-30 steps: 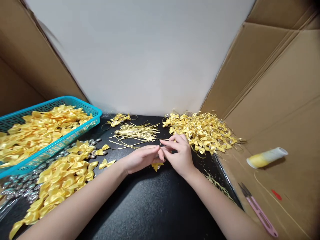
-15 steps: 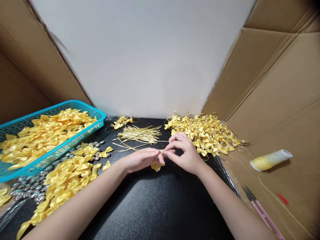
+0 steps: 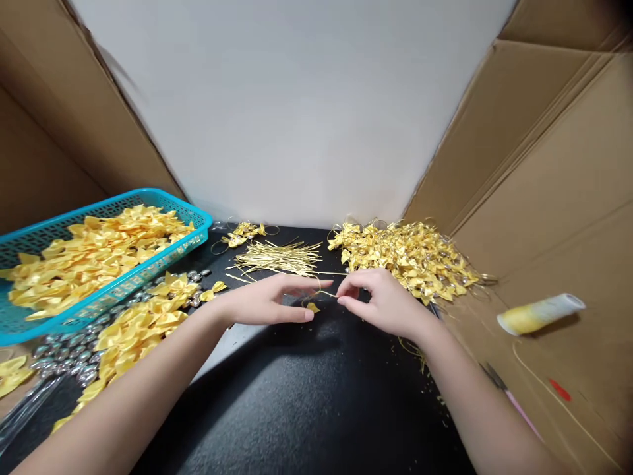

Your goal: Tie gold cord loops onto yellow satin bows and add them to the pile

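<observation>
My left hand [image 3: 270, 300] is open, palm down, with its thumb and index finger stretched apart. A small yellow ribbon bow [image 3: 312, 307] shows between those two fingers, partly hidden. I cannot tell whether the hidden fingers touch it. Thin gold cord [image 3: 326, 293] curves near the left index fingertip and runs across to my right hand [image 3: 378, 300]. There the thumb and index finger are pinched shut on the cord's end. Just beyond both hands lies a bundle of cut gold cords [image 3: 279, 257].
A turquoise basket [image 3: 208, 224] of yellow bows stands left, with loose bows [image 3: 143, 323] and silvery beads [image 3: 69, 349] before it. Corded bows [image 3: 405, 260] are piled at back right. A yellow-white roll [image 3: 541, 315] and pink-handled snips [image 3: 514, 402] lie on cardboard, right.
My hands were close together at the bow. Now the right hand has drawn slightly right with the cord, and the left thumb and index finger have spread apart.
</observation>
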